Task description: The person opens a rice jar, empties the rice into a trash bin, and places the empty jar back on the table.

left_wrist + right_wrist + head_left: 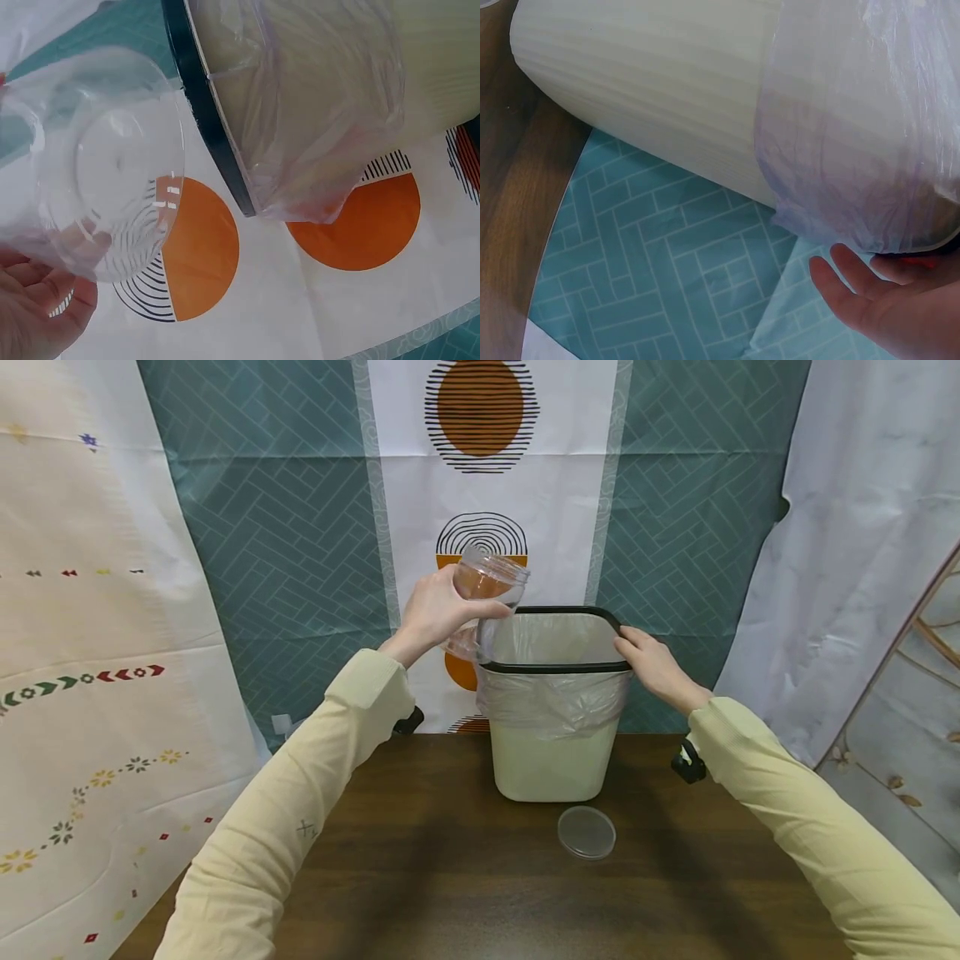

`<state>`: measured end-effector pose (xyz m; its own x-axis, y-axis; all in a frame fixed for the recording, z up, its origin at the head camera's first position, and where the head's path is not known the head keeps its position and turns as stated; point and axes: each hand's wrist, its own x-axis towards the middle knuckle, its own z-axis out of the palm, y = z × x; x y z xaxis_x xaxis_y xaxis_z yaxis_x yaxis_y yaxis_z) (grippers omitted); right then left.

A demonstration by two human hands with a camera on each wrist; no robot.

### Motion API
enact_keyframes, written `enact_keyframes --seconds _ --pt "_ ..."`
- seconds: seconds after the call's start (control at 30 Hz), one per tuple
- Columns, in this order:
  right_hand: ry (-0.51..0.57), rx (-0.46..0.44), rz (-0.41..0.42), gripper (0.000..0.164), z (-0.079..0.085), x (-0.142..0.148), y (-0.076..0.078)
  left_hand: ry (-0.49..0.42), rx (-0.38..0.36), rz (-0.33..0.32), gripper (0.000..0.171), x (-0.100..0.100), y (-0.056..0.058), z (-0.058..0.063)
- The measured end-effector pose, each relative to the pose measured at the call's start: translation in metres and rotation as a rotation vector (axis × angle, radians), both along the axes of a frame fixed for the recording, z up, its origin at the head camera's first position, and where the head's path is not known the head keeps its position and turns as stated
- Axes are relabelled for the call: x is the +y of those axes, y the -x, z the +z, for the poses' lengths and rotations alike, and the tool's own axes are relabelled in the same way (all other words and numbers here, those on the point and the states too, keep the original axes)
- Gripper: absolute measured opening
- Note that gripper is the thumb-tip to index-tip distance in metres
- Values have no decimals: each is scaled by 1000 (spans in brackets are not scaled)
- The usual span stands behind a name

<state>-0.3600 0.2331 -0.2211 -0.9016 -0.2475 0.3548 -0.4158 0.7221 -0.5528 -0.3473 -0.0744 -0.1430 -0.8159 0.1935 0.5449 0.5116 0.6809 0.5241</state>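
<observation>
My left hand (438,610) grips a clear plastic jar (487,578), tilted with its open threaded mouth toward the upper right, beside the bin's left rim. The left wrist view shows the round base of the jar (112,165) and no contents can be made out. A pale trash bin (551,768) with a black rim stands upright, lined with a translucent bag (558,706) folded over its edge. At the bin's right rim, my right hand (656,668) holds the edge, several fingers (847,292) loosely bent outside the bag.
A round clear lid (587,832) lies on the dark wooden table (450,877) in front of the bin. Behind hangs a teal and white patterned cloth (285,527). Light curtains (847,510) flank the table.
</observation>
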Motion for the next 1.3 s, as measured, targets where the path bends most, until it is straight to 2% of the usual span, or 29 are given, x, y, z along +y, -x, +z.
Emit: enact_keyframes --seconds 0.23,0.33,0.67,0.9,1.17,1.3 --pt "0 6 4 56 1 -1 0 -130 -76 -64 71 -10 -12 -6" --pt "2 10 7 56 2 0 1 -154 -85 -89 75 -13 -17 -8" --pt "0 -5 2 56 0 0 0 -189 -68 -118 74 -20 -29 -19" --pt "4 -7 2 56 0 -1 0 -193 -51 -154 68 -23 -37 -28" --pt "4 -10 1 57 0 0 1 -209 -82 -251 55 -22 -50 -43" --pt "10 -11 2 57 0 0 1 -202 -90 -238 55 -21 -54 -50"
